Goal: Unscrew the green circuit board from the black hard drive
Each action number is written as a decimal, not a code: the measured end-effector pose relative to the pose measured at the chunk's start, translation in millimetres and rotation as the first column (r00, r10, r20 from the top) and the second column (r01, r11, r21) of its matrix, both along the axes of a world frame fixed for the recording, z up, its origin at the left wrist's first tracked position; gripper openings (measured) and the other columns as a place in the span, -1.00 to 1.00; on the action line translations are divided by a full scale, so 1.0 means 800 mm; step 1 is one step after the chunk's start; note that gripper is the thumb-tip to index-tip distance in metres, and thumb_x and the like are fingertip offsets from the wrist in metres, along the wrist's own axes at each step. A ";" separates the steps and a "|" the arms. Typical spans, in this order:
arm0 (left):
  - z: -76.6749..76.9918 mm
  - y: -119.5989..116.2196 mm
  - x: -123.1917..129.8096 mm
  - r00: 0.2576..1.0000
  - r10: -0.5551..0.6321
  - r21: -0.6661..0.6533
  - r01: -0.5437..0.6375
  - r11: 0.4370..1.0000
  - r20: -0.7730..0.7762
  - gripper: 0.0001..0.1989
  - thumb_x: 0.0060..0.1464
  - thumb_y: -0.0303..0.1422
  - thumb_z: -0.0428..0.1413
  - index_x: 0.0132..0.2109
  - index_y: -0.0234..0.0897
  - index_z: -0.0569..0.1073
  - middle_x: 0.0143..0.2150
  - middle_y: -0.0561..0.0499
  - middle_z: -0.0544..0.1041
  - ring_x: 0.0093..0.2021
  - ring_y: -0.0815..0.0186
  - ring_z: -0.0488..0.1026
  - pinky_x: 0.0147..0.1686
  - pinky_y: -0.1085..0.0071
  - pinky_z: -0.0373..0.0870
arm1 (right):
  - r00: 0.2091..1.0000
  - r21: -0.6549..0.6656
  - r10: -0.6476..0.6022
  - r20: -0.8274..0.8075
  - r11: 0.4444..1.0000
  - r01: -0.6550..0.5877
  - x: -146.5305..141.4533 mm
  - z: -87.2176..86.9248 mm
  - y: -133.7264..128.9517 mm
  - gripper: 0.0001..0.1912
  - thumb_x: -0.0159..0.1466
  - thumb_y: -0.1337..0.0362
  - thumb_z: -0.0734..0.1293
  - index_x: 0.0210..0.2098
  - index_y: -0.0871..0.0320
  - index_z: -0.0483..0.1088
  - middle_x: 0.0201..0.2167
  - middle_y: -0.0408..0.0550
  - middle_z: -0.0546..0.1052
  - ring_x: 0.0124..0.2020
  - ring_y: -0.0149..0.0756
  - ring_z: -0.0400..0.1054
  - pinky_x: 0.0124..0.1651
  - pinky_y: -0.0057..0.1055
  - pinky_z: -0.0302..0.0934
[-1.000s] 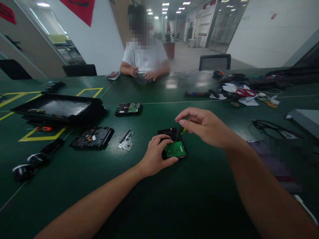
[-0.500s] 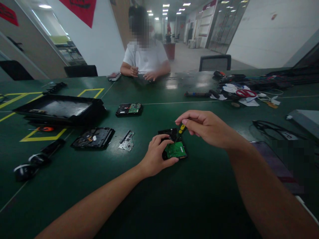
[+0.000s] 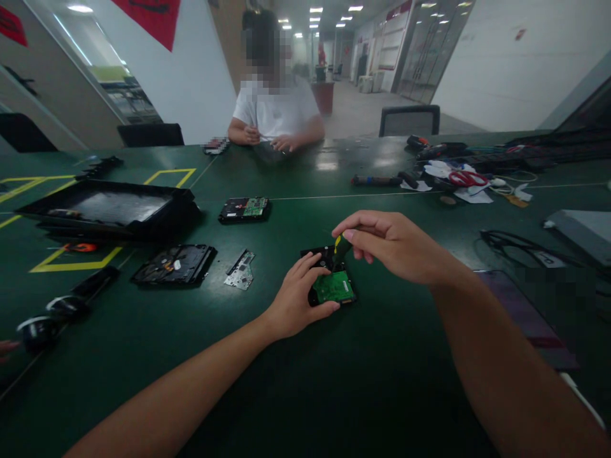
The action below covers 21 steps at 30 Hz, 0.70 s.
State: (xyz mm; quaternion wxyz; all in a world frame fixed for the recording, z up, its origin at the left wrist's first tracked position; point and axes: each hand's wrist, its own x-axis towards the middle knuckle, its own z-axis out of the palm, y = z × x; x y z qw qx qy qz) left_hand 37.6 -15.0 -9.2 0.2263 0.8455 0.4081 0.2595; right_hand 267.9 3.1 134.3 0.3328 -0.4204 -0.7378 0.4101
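Okay, left hand [image 3: 296, 298], half open, held drive [image 3: 336, 287]; right hand [image 3: 384, 245] pinched driver [image 3: 339, 247]. Board [image 3: 240, 271] lay left of drive; black tray [image 3: 157, 224] held blurred bits [image 3: 65, 214].

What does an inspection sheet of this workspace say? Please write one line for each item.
Surface: dark green tabletop, yellow tape marks.
Main things: hard drive with green board upward; yellow-marked tool above it.
Clutter: black tray, second drive, loose circuit board.
Hands: left hand steadies the hard drive; right hand grips the tool.
Cables: black cable at right, white cable at lower right.
Surroundings: seated person opposite; another person's fingers at left edge.
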 end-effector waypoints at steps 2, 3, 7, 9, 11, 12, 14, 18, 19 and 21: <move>0.000 0.000 0.000 1.000 -0.003 0.000 0.003 1.000 -0.004 -0.38 0.13 -0.07 0.34 0.25 -0.13 0.40 0.51 -0.21 0.20 0.56 -0.10 -0.01 0.46 -0.21 0.06 | 1.000 0.007 0.012 -0.002 1.000 -0.012 0.000 0.000 0.000 -0.76 0.37 0.16 0.36 -0.11 0.17 0.58 -0.38 -0.09 0.56 -0.44 -0.37 0.38 -0.37 -0.40 0.24; 0.001 0.000 0.000 1.000 -0.001 0.001 0.001 1.000 -0.004 -0.38 0.13 -0.07 0.34 0.25 -0.14 0.40 0.51 -0.21 0.20 0.56 -0.10 0.00 0.46 -0.21 0.07 | 1.000 0.015 0.014 0.000 1.000 -0.014 0.001 0.000 0.000 -0.76 0.37 0.16 0.36 -0.11 0.16 0.58 -0.37 -0.09 0.56 -0.43 -0.37 0.38 -0.36 -0.40 0.24; 0.001 0.000 0.001 1.000 0.001 0.008 -0.001 1.000 0.003 -0.39 0.12 -0.09 0.34 0.25 -0.12 0.40 0.51 -0.21 0.20 0.55 -0.11 0.02 0.45 -0.22 0.08 | 1.000 0.055 0.000 0.012 0.998 -0.001 0.002 -0.005 0.002 -0.75 0.36 0.11 0.39 -0.11 0.14 0.57 -0.40 -0.13 0.54 -0.43 -0.38 0.34 -0.38 -0.41 0.18; 0.000 0.000 0.001 1.000 -0.003 0.009 0.003 1.000 0.004 -0.38 0.12 -0.08 0.34 0.25 -0.13 0.40 0.51 -0.22 0.20 0.55 -0.11 0.02 0.45 -0.22 0.08 | 1.000 0.054 -0.009 0.023 0.999 0.007 0.003 -0.006 0.003 -0.75 0.35 0.10 0.41 -0.14 0.14 0.57 -0.43 -0.14 0.53 -0.45 -0.38 0.33 -0.40 -0.41 0.17; 0.000 0.000 0.001 1.000 -0.003 0.006 0.003 1.000 0.005 -0.37 0.12 -0.07 0.34 0.26 -0.14 0.40 0.51 -0.23 0.20 0.55 -0.11 0.02 0.45 -0.22 0.08 | 1.000 0.028 -0.008 0.028 1.000 0.007 0.003 -0.005 0.003 -0.77 0.34 0.10 0.42 -0.17 0.14 0.55 -0.45 -0.14 0.53 -0.46 -0.37 0.35 -0.40 -0.40 0.19; 0.000 0.000 0.001 1.000 -0.002 0.005 0.002 1.000 0.006 -0.38 0.12 -0.07 0.34 0.26 -0.13 0.40 0.50 -0.22 0.20 0.55 -0.11 0.02 0.45 -0.22 0.08 | 1.000 0.011 -0.008 0.027 1.000 0.008 0.003 -0.005 0.002 -0.78 0.33 0.11 0.42 -0.19 0.14 0.54 -0.45 -0.14 0.53 -0.46 -0.37 0.37 -0.40 -0.40 0.21; 0.000 0.000 0.001 1.000 0.000 0.005 0.000 1.000 0.011 -0.38 0.12 -0.08 0.34 0.26 -0.12 0.40 0.50 -0.21 0.21 0.55 -0.11 0.02 0.45 -0.23 0.08 | 1.000 -0.007 -0.017 0.021 1.000 0.017 0.002 -0.003 0.001 -0.81 0.32 0.14 0.43 -0.19 0.13 0.53 -0.44 -0.13 0.54 -0.46 -0.36 0.39 -0.39 -0.40 0.25; 0.001 0.000 0.000 1.000 -0.005 0.003 0.005 1.000 0.015 -0.38 0.12 -0.09 0.35 0.26 -0.11 0.41 0.50 -0.21 0.21 0.54 -0.12 0.03 0.44 -0.24 0.08 | 1.000 0.006 -0.003 0.012 1.000 0.003 0.001 -0.001 0.000 -0.80 0.36 0.15 0.38 -0.16 0.14 0.55 -0.37 -0.11 0.57 -0.46 -0.39 0.38 -0.41 -0.42 0.24; 0.001 0.000 0.000 1.000 -0.006 0.003 0.006 1.000 0.014 -0.39 0.12 -0.09 0.35 0.25 -0.11 0.41 0.50 -0.20 0.21 0.54 -0.12 0.04 0.44 -0.24 0.08 | 1.000 0.009 0.009 0.013 1.000 -0.009 0.001 -0.001 0.000 -0.78 0.38 0.14 0.36 -0.16 0.14 0.56 -0.35 -0.10 0.57 -0.46 -0.40 0.38 -0.41 -0.42 0.24; 0.001 0.000 0.000 1.000 -0.005 0.003 0.005 1.000 0.009 -0.38 0.12 -0.08 0.35 0.25 -0.11 0.41 0.50 -0.20 0.21 0.54 -0.11 0.03 0.45 -0.23 0.08 | 1.000 0.006 0.026 0.017 1.000 -0.026 0.001 -0.003 0.002 -0.74 0.42 0.12 0.32 -0.13 0.16 0.56 -0.37 -0.10 0.55 -0.46 -0.40 0.37 -0.41 -0.43 0.24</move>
